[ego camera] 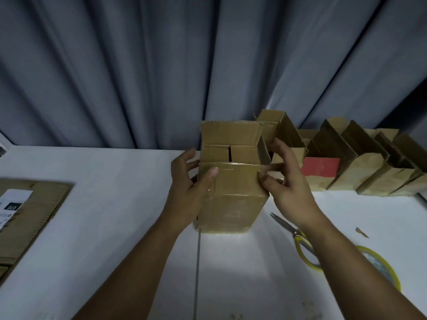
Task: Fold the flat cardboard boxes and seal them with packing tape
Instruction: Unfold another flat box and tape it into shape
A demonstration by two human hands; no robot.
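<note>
Brown cardboard box (231, 181) stands mid-frame on the white surface (104, 204), tilted toward the viewer; whether its lower edge fully rests there is unclear because of glare beneath it. Glossy clear tape covers the near face, blurring the seam under it. At the top, the far flap stands upright, two small inner flaps are folded in with a dark slit between them, and the right-side flap stands partly raised. Left hand (191, 185) grips the box's left side, thumb laid on the taped face, fingers wrapped round the far side and mostly hidden. Right hand (286, 183) pinches the upper right corner, thumb on the near face, index finger along the edge; the remaining fingers curl loosely off the box. Just right of the box lie scissors (293, 232) with yellow handles, the handles partly covered by the right forearm. A yellow-rimmed tape roll (379, 262) lies nearer, also half hidden by that forearm. A small cardboard scrap (361, 232) lies beyond it. A row of folded boxes (369, 167) lines the far right edge, cut off by the frame; a red panel (321, 166) shows among them, print illegible. Flat cardboard (41, 204) is stacked at far left, cropped, bearing a white label (11, 206) too blurred to read. A grey pleated curtain (138, 65) fills the background.
</note>
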